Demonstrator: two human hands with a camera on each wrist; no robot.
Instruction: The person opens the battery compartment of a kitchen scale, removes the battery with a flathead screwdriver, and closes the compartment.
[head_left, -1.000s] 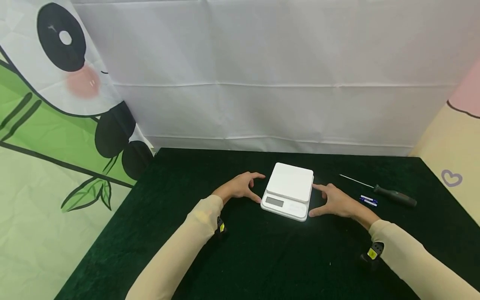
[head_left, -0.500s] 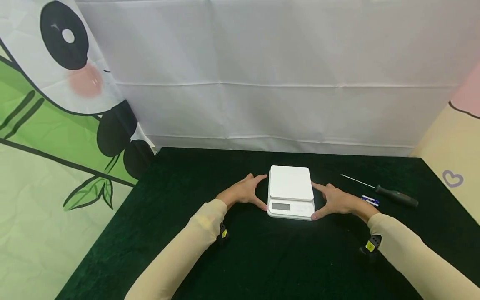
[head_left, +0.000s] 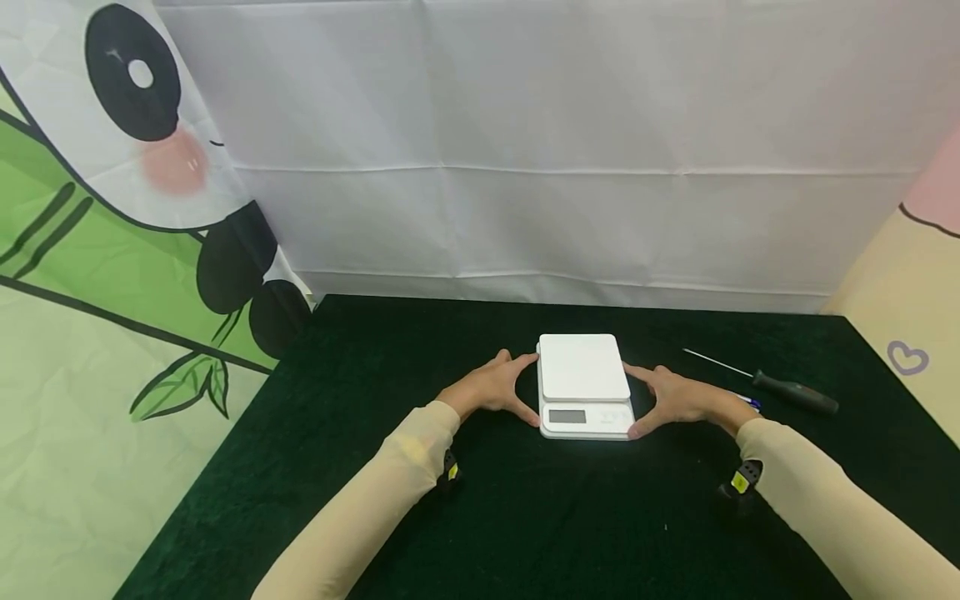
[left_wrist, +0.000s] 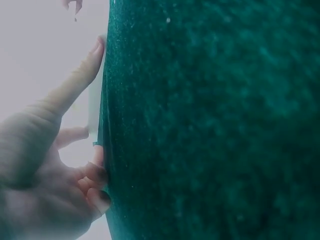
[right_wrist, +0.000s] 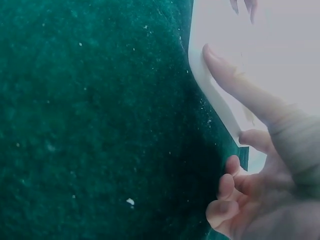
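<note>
A white kitchen scale [head_left: 585,367] with a small grey display lies on the dark green cloth, its front edge facing me. On its left side, my left hand [head_left: 491,387] touches the edge with thumb and index finger spread apart. Against the right side, my right hand [head_left: 671,400] does likewise, its thumb near the front corner. The right wrist view shows the thumb [right_wrist: 240,87] straight along the scale's white edge [right_wrist: 217,100], the other fingers loosely bent. In the left wrist view the thumb [left_wrist: 75,82] also lies straight; the scale there is mostly washed out by glare.
A screwdriver [head_left: 795,392] with a dark handle lies right of the scale. Beside it is a blue and white pen-like item [head_left: 748,402], partly hidden by my right wrist. A white curtain [head_left: 525,167] hangs behind the table [head_left: 420,333].
The scale has turned from slanted to square with me and shifted slightly right. My left hand has followed rightwards and now meets its side; the right hand stays at the right side.
</note>
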